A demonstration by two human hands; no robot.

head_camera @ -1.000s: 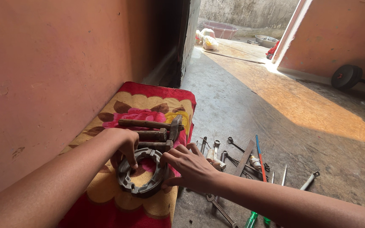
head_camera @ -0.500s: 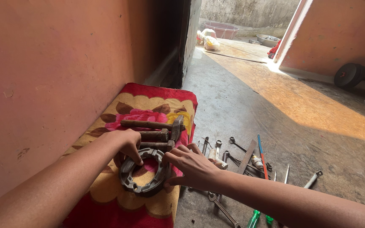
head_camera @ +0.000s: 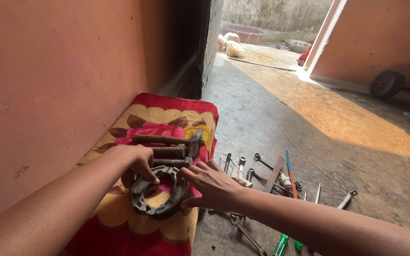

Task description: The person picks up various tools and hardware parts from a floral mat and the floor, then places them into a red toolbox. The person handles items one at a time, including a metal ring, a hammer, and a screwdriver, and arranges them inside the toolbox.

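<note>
While both forearms reach in from the bottom of the view, the left hand (head_camera: pixel 136 163) lies over the upper left arc of the brake shoe pair (head_camera: pixel 158 196), fingers curled down onto its rim. The right hand (head_camera: pixel 212 185) presses against the right arc, fingertips at the top of the ring and thumb low on its outer edge, so the two hands squeeze the grey ring from opposite sides rather than lifting it. Neither hand is closed round anything else. The ring lies flat on the flowered blanket (head_camera: pixel 167 118), near its right edge.

To handle it well, I judge that the pressure should stay even on both halves, with fingertips kept off the seam where the two shoes meet, since the halves could snap together and nip the skin. Keeping the ring flat on the blanket should stop it sliding.

Just beyond the hands lie three hammers (head_camera: pixel 172 148) with worn wooden handles, side by side on the blanket. To the right, on the concrete floor (head_camera: pixel 262 109), spanners (head_camera: pixel 243 232), screwdrivers (head_camera: pixel 289 173) and small tools are scattered. Farther off, sunlight falls through a doorway; a black wheel (head_camera: pixel 386 84) leans by the far wall, and basins (head_camera: pixel 250 32) stand outside.
</note>
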